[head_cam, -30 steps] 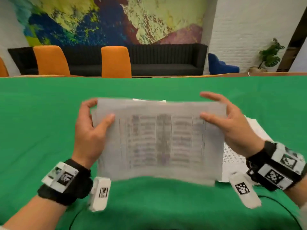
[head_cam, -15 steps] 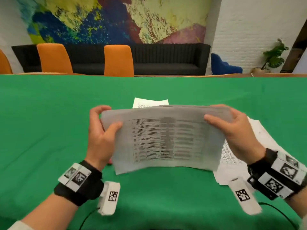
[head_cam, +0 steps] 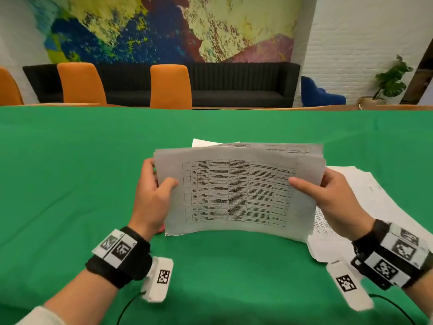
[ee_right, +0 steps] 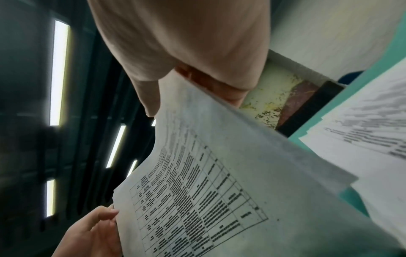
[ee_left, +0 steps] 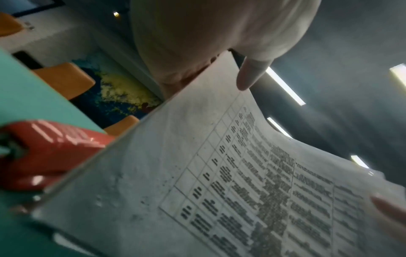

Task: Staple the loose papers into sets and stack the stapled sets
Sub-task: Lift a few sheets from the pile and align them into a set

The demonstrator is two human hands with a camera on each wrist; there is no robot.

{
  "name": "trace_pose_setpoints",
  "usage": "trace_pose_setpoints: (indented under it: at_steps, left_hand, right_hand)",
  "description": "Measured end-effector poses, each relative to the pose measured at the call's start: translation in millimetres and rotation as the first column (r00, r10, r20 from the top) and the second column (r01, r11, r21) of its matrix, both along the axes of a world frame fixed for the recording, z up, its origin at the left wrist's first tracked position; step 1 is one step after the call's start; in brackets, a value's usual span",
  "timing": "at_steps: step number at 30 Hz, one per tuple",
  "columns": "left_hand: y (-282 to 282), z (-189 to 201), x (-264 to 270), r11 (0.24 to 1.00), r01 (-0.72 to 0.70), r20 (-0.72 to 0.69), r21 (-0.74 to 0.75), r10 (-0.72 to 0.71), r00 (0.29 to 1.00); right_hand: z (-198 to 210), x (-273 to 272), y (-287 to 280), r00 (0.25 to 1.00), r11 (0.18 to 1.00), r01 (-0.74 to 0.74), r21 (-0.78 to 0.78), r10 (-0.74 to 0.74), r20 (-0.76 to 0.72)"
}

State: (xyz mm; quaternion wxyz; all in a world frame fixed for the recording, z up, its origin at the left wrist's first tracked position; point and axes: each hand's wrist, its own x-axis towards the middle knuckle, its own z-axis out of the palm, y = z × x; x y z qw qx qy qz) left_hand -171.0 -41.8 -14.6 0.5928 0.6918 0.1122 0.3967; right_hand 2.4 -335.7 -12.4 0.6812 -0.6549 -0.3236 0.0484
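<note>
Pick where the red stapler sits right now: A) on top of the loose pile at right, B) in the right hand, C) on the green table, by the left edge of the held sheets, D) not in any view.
C: the left wrist view shows the red stapler lying on the green table, partly hidden by the held sheets.

Black wristbands [head_cam: 121, 266], white tag-marked blocks [head_cam: 159, 279], pale sleeve [head_cam: 39, 316].

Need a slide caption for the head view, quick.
Both hands, left hand and right hand, hold a sheaf of papers upright over the green table.
</note>
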Motion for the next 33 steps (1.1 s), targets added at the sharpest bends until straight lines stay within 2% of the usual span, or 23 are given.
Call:
trace_pose_setpoints:
  at_steps: [3,8,12,15,17,19,21,23,25,26,28,30,31,33]
  left_hand:
    - [-2.3,11.6,4.7,1.000,-0.010,0.019,0.020,0.009,1.000]
    - [-9.9,29.5,10.6,0.997,-0.067,0.171,0.043,0.059,0.983]
    - [-8.7,-4.6,2.5,0.998,0.030,0.042,-0.058,-0.027,0.999]
    - [-2.3,-20.3,6.7,0.989,0.053,-0.074,-0.139,-0.064,0.995]
    - [-3.6,-18.3,10.9,0.980,0.077,-0.107,-0.182,-0.097,0.989]
    - [-2.9,-10.3,13.6,0.979,0.088,-0.114,-0.185,-0.110,0.987]
    - [2.6,4.7,15.6,0.993,0.072,-0.107,-0.096,-0.082,0.991]
    - [8.2,30.7,16.0,0.994,0.058,-0.080,0.088,-0.051,0.996]
    - [8.9,67.5,15.1,0.945,0.077,-0.066,0.318,-0.059,0.996]
    - [7.3,87.0,14.7,0.903,0.090,-0.075,0.420,-0.064,0.995]
    - [0.9,125.5,15.5,0.789,0.110,-0.099,0.604,-0.063,0.993]
    - [-9.3,159.4,17.6,0.644,0.109,-0.099,0.757,-0.053,0.994]
    - [-13.2,174.3,18.7,0.593,0.112,-0.096,0.797,-0.060,0.994]
    - [-15.9,198.2,18.0,0.542,0.113,-0.096,0.833,-0.060,0.994]
  right_hand:
    - [10.0,-1.3,4.3,1.000,1.000,0.014,0.014,-0.015,0.015]
    - [30.7,-9.9,6.1,0.996,0.984,0.018,0.178,-0.033,0.081]
    - [10.6,-11.0,-4.8,0.996,0.991,0.060,0.123,-0.067,0.055]
    - [14.6,-13.5,-7.1,0.995,0.988,0.087,0.130,-0.094,0.045]
    - [33.0,-16.6,-7.1,0.978,0.985,0.110,0.133,-0.130,0.160]
    - [56.0,-16.0,-7.7,0.914,0.984,0.172,0.053,-0.179,0.365]
    - [78.4,-14.4,-7.3,0.839,0.963,0.237,-0.127,-0.137,0.527]
    - [96.7,-14.8,-3.2,0.764,0.859,0.347,-0.377,-0.026,0.645]
    - [114.5,-19.1,5.5,0.692,0.733,0.422,-0.533,0.119,0.712]
    - [123.1,-21.3,11.4,0.683,0.718,0.407,-0.564,0.170,0.710]
    - [139.2,-23.6,25.3,0.691,0.743,0.335,-0.580,0.225,0.687]
    - [150.9,-22.1,39.1,0.734,0.769,0.268,-0.580,0.227,0.640]
    - [154.2,-20.3,44.3,0.778,0.789,0.215,-0.575,0.218,0.589]
    - [153.5,-17.3,49.3,0.896,0.858,0.030,-0.512,0.204,0.394]
